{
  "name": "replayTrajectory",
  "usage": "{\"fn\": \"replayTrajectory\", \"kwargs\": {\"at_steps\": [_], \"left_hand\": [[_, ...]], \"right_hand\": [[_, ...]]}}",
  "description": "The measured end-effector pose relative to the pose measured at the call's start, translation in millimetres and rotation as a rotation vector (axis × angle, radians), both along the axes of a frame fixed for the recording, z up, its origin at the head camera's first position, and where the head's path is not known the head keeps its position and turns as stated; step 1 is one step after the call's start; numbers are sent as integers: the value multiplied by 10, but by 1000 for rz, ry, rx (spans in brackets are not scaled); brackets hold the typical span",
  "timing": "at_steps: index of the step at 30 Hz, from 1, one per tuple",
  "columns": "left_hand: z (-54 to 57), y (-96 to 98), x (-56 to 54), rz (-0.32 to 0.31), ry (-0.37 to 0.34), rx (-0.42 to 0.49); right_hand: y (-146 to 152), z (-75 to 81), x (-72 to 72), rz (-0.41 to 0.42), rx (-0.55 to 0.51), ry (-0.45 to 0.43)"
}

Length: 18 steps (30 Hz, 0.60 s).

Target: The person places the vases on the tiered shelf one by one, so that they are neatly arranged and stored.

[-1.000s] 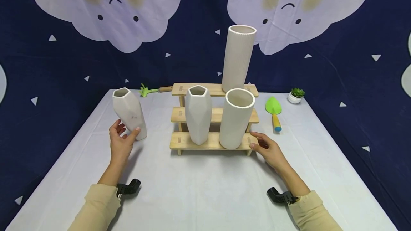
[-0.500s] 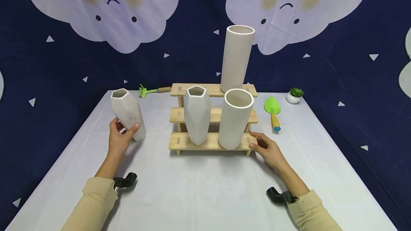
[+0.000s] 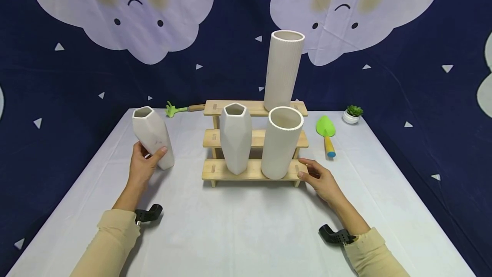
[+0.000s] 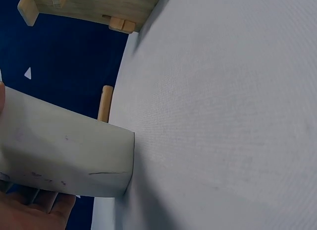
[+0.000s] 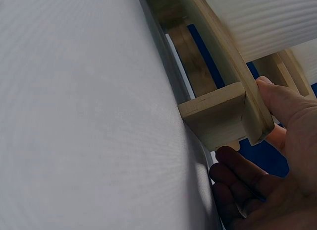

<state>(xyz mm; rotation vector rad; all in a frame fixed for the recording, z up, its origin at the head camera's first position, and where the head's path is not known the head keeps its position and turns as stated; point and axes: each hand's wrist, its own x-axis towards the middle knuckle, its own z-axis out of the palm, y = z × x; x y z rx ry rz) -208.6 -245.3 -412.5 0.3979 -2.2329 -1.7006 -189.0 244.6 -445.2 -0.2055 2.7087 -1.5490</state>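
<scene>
In the head view my left hand (image 3: 143,163) grips a white faceted vase (image 3: 153,138) low on its body, thumb in front and fingers round the far side. The left wrist view shows the base of this faceted vase (image 4: 74,145) on the white cloth. At the right end of a three-tier wooden display stand (image 3: 215,170), my right hand (image 3: 320,181) pinches the bottom board, as the right wrist view shows with the thumb (image 5: 277,98) on the board's edge. On that tier stand another faceted vase (image 3: 236,140) and a ribbed cylindrical vase (image 3: 282,144).
A taller ribbed vase (image 3: 283,72) stands on the top tier. Behind lies a green hand rake (image 3: 180,109); right of the stand are a green trowel (image 3: 326,134) and a small potted succulent (image 3: 352,114). A dark blue cloud-patterned cloth (image 3: 238,20) hangs behind the table.
My left fingers have wrapped further round the faceted vase, and the left forearm has shifted slightly left. The vase stays in about the same place. My right hand keeps its hold on the stand.
</scene>
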Motion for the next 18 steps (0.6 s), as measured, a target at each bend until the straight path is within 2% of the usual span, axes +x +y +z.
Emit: {"fn": "replayTrajectory", "kwargs": {"at_steps": [10, 18], "left_hand": [[-15, -11, -9, 24, 2, 24], [13, -12, -23, 19, 14, 33]], "right_hand": [[-35, 77, 31, 1, -31, -27], [1, 0, 4, -5, -24, -18]]}}
